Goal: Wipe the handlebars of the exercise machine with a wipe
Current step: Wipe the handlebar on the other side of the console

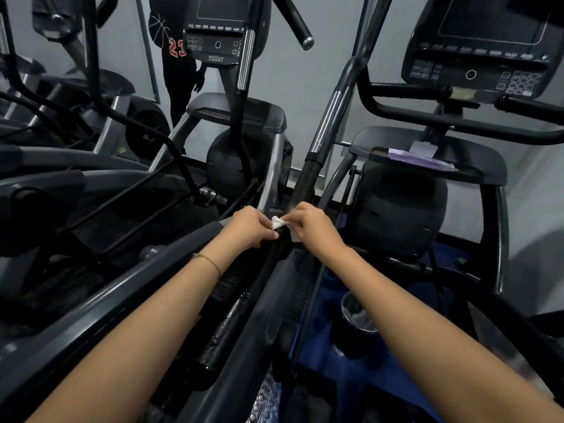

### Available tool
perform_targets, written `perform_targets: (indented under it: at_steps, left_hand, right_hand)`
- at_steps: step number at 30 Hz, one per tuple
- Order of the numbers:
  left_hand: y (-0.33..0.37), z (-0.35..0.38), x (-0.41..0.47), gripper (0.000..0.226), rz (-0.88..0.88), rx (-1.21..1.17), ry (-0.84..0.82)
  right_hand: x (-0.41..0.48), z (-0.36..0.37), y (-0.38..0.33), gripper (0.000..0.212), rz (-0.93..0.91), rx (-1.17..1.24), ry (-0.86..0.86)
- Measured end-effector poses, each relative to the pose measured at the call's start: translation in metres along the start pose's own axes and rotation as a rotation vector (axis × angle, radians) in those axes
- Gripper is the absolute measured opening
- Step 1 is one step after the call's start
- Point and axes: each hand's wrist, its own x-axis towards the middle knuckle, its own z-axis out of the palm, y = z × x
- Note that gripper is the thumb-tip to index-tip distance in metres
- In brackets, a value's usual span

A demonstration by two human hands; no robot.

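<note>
Both hands pinch a small white wipe (277,222) between them; left hand (251,225), right hand (311,224), low beside the machine's dark handlebar (323,129).

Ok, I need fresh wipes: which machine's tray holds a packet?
The right tray, which holds a purple packet; the left tray has none.

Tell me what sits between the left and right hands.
The small white wipe, pinched by the left hand and the right hand, near the foot of the handlebar; the head view shows it.
</note>
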Motion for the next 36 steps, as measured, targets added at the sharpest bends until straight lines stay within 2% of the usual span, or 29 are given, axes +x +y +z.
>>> perform_targets:
  at_steps: [5, 8, 12, 17, 22, 26, 29, 32, 36]
  left_hand:
    - [0.003, 0.000, 0.007, 0.028, -0.075, 0.000, -0.048]
    - [0.000, 0.001, 0.008, 0.026, -0.059, -0.003, -0.049]
    - [0.000, 0.000, 0.008, 0.023, -0.041, 0.012, -0.055]
    - [-0.001, 0.001, 0.007, 0.025, -0.028, 0.001, -0.042]
    - [-0.005, 0.002, 0.004, 0.024, 0.012, -0.001, -0.011]
    - [-0.009, 0.004, 0.001, 0.028, 0.003, -0.039, 0.023]
    - [-0.011, 0.007, -0.001, 0.028, 0.010, -0.032, 0.067]
    - [-0.011, 0.006, -0.001, 0.024, 0.035, 0.020, 0.073]
    - [-0.008, 0.003, -0.003, 0.028, 0.018, -0.027, 0.035]
  right_hand:
    - [0.017, -0.006, 0.012, 0.025, 0.021, -0.182, -0.023]
    - [0.016, -0.006, 0.008, 0.029, -0.035, -0.275, -0.055]
    - [0.004, -0.009, 0.010, 0.026, -0.154, -0.261, -0.087]
    - [0.024, -0.011, 0.006, 0.022, -0.073, -0.268, -0.088]
    - [0.000, 0.002, 0.005, 0.021, -0.187, -0.175, -0.049]
    - [0.019, -0.006, 0.010, 0.024, -0.066, -0.236, -0.074]
    - [0.019, -0.002, 0.001, 0.023, -0.080, -0.281, -0.083]
    - [0.002, -0.002, 0.001, 0.023, -0.161, -0.221, -0.083]
    - [0.014, -0.011, 0.002, 0.024, -0.051, -0.216, -0.092]
